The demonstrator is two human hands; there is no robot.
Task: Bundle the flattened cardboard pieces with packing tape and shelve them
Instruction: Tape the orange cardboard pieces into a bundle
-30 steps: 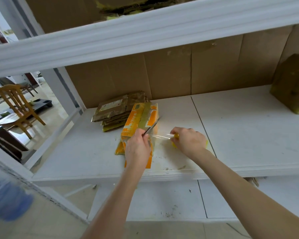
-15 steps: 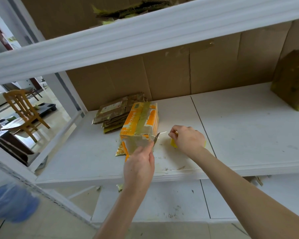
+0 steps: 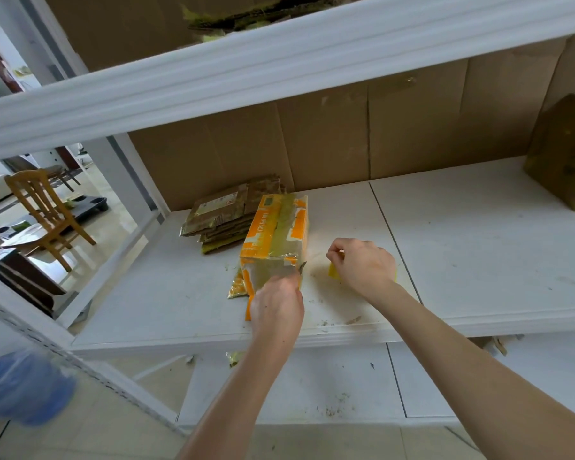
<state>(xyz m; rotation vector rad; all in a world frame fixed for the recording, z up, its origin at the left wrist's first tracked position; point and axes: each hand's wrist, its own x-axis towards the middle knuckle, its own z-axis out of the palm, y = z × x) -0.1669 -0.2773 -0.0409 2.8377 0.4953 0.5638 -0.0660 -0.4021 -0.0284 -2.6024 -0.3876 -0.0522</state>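
An orange-and-white cardboard bundle [image 3: 276, 227], wrapped lengthwise in clear tape, lies on the white middle shelf [image 3: 478, 244]. My left hand [image 3: 276, 303] presses against the bundle's near end and pinches a small dark blade [image 3: 302, 267] at the bundle's right corner. My right hand [image 3: 362, 263] rests on the shelf just right of the bundle, closed over a yellow tape roll [image 3: 334, 273] that is mostly hidden under it. Behind the orange bundle sits a taped brown cardboard bundle [image 3: 226, 214].
A thick white shelf beam [image 3: 279, 61] crosses overhead with cardboard scraps on top. A brown box [image 3: 565, 154] stands at the far right of the shelf. A lower shelf [image 3: 312, 386] lies below. A wooden chair [image 3: 47, 210] stands at the left; a blurred blue object [image 3: 24, 386] shows low left.
The strip of clear tape stretched between my hands is gone. My left hand dropped to the bundle's near end with the blade, and my right hand moved slightly away from it.
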